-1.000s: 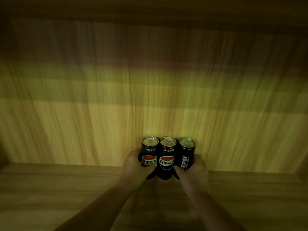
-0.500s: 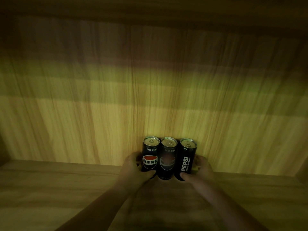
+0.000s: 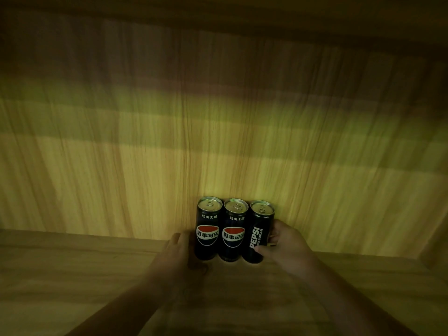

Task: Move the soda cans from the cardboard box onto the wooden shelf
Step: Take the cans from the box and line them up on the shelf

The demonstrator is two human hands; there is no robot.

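**Now: three slim cans upright at the far edge of the shelf board**

Head view. Three tall, narrow soda cans stand upright in a tight row, their sides touching, on the wooden shelf. They are at the far edge of its board, right by the back panel. All three are smooth dark metal cylinders with dull silver lids and ring pulls.

The left can and the middle can each face forward with a round red, white and blue emblem under a line of small white characters. The right can is turned so that white block lettering runs up its side.

The right hand grasps the right can. Its thumb lies across the near face low down, and its fingers curl round the far right flank.

The left hand sits just beside the left can's flank with its fingers loosely bent and its thumb low by the can's base. It is blurred, so I cannot tell whether that grip is closed on the can or released.

Both the shelf board and the back panel are pale wood-look laminate. The grain runs sideways on the board and in fine upright streaks on the panel. The panel darkens in broad bands towards the top.
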